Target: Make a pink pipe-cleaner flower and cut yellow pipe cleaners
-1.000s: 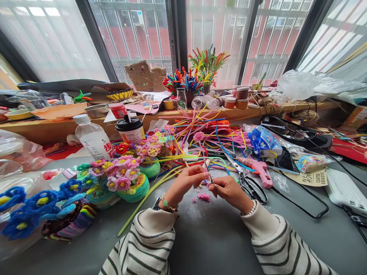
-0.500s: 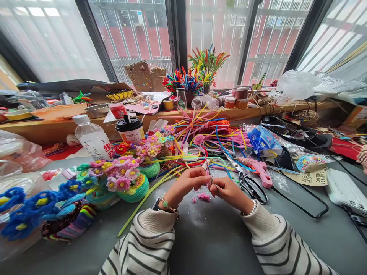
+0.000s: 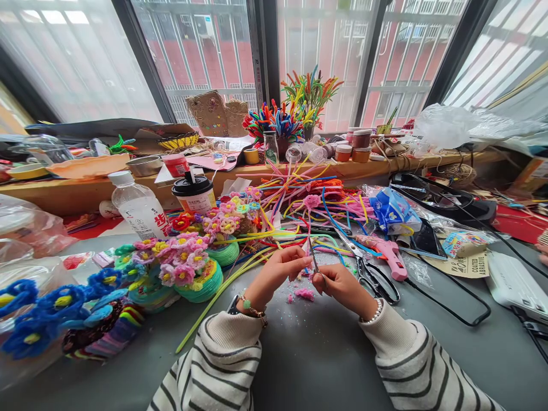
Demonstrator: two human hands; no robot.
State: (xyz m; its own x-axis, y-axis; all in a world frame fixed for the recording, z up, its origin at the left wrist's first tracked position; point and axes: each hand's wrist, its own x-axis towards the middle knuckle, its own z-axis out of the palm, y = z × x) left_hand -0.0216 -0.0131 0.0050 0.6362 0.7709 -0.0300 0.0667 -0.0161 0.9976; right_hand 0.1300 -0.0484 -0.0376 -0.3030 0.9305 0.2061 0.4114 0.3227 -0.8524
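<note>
My left hand [image 3: 277, 275] is closed in a pinch on the thin stem of a pink pipe-cleaner flower [image 3: 311, 201], whose fuzzy head stands up above my fingers. My right hand [image 3: 342, 288] grips small scissors [image 3: 314, 260], their narrow blades pointing up beside the stem; most of the handles are hidden in my fingers. Below both hands, pink fluff [image 3: 304, 294] and tiny trimmings lie on the grey table [image 3: 317, 365]. Larger scissors [image 3: 363, 265] with black handles rest to the right of my right hand.
Finished pink flowers [image 3: 184, 260] and a plastic bottle [image 3: 139, 205] stand on the left. Behind my hands is a pile of pipe cleaners [image 3: 299, 188]. A pink glue gun [image 3: 387, 254] with its cord lies at right. Another person's hand [image 3: 543, 245] shows at the right edge.
The flower head has swung right and slightly up, now more upright above my hands. The small scissors' blades now show, pointing upward. Another person's hand has come into view at the right edge.
</note>
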